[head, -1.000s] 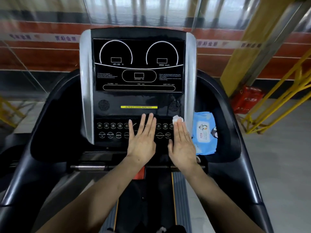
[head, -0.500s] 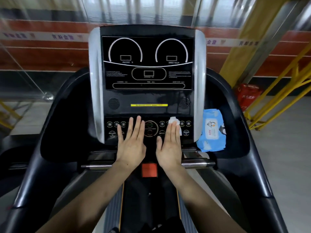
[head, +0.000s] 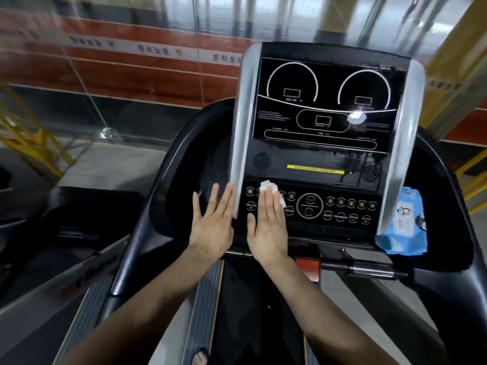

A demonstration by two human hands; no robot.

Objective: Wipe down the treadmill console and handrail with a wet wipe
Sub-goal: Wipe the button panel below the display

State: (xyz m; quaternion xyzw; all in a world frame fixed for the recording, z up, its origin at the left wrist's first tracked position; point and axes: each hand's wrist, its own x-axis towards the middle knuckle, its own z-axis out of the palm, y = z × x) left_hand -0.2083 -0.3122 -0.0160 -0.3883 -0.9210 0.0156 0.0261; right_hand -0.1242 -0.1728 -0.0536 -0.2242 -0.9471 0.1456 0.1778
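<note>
A blue wipes pack (head: 403,225) sits beside the console (head: 321,143); one button reads ENTER. Right hand (head: 267,227) presses the wipe (head: 267,186) flat; left hand (head: 212,227) lies open alongside.

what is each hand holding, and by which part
Neither grips anything. The right hand presses the wipe flat on the button panel under straight fingers. The left hand is open and empty.
</note>
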